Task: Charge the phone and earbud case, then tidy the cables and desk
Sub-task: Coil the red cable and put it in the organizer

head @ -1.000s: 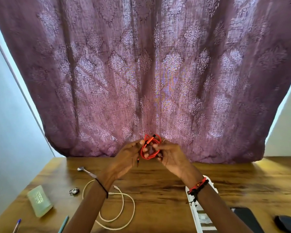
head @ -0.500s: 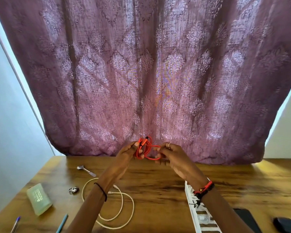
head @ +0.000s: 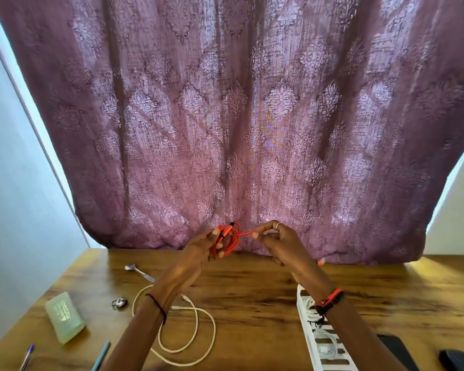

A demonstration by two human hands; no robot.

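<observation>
A patterned purple curtain (head: 239, 116) hung behind the wooden bench (head: 386, 295), where a white power strip (head: 324, 344) lay at the near right and a white cable (head: 196, 325) sprawled in loose loops at the near centre. Above the bench's far edge, the left hand (head: 198, 253) kept its grip curled round a coiled red cable (head: 229, 241). The coil stood roughly upright, with a dark-tipped plug at its top pointing up and to the right. From the coil one strand ran nearly level to the right hand (head: 284, 245), whose grip pinched it between thumb and fingertip. Half a second before, that hand had been close against the coil. It had since drawn away to the right, pulling the strand taut between the two hands. A pale green pouch (head: 65, 317) lay at the left, a dark phone (head: 397, 349) at the near right. A spoon (head: 140, 271) lay beyond the white cable.
</observation>
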